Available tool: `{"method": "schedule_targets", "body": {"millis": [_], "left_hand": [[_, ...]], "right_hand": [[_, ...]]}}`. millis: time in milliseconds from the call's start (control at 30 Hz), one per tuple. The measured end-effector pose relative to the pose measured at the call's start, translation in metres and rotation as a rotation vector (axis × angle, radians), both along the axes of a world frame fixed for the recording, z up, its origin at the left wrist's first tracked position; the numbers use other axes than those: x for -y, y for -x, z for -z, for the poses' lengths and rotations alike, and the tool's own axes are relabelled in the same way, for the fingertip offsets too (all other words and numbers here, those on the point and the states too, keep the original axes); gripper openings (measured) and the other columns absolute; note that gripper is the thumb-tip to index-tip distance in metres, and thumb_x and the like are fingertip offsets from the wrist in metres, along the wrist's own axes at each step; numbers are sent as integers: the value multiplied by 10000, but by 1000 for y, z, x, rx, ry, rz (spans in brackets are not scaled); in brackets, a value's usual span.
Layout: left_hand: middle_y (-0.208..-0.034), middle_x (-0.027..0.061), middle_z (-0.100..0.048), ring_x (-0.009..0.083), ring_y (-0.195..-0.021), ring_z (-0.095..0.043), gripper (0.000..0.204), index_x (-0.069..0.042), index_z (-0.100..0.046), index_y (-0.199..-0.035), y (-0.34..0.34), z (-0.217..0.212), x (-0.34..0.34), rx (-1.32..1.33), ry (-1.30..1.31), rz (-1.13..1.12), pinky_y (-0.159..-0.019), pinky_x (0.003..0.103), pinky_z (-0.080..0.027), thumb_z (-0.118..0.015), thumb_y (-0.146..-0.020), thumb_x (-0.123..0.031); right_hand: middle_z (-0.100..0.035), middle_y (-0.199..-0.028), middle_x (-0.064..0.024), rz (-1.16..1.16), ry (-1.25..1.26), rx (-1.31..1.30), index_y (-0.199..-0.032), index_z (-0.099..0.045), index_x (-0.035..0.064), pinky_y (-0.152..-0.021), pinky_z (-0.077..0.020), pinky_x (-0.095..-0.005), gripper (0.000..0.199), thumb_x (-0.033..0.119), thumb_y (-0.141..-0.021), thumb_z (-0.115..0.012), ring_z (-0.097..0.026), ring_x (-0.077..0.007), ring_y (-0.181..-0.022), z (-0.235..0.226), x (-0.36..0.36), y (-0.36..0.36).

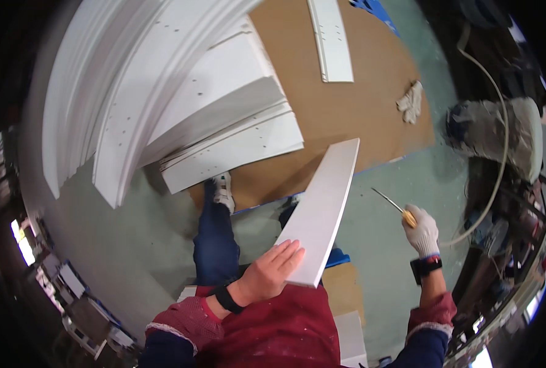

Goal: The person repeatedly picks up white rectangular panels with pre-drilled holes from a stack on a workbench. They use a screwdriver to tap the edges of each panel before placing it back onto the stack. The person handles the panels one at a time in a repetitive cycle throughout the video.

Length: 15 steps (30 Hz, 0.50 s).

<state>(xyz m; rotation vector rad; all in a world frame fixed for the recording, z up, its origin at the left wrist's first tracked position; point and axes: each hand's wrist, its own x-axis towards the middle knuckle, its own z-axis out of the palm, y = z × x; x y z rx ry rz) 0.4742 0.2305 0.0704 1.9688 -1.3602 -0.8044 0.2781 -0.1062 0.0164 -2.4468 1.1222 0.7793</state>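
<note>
A long white board (pixel 322 211) slants across my lap, its far end pointing up and to the right. The bare fingers of my left hand (pixel 272 267) lie stretched out on the board's near left part; my thumb is hidden. Out to the right, my right hand (pixel 421 230) wears a whitish knit glove. Its fingers are closed around a yellow-handled tool (pixel 410 219) with a thin metal shaft. That shaft points away and to the left, apart from the board. Whether its tip is a screwdriver's or a blade is too small to tell.
Stacked white panels (pixel 236 147) with small holes stand at the left. Brown sheeting (pixel 346 116) covers the floor ahead, bearing another white board (pixel 331 43) and a loose glove (pixel 410 102). A plastic-wrapped stool (pixel 491 132) and a pale hose (pixel 503 147) are at the right.
</note>
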Motion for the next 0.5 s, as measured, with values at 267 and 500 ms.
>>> {"method": "schedule_targets", "body": {"millis": [267, 500], "left_hand": [[-823, 132, -666, 153, -728, -632, 313, 21, -610, -1137, -61, -37, -44, -412, -33, -751, -671, 273, -484, -624, -860, -122], [-1142, 122, -626, 234, -1043, -605, 366, 9, -559, -1199, -54, -95, -122, -1148, 376, -1364, -932, 368, -456, -625, -843, -48]], "right_hand": [[-591, -821, -138, -164, -68, 19, -870, -613, 141, -670, -486, -430, 208, 226, -703, -702, -592, -347, -801, 13, -2, 85], [-601, -745, -116, -230, -159, -114, -813, -582, 141, -639, -475, -435, 173, 227, -711, -692, -597, -345, -740, 11, -26, 45]]}}
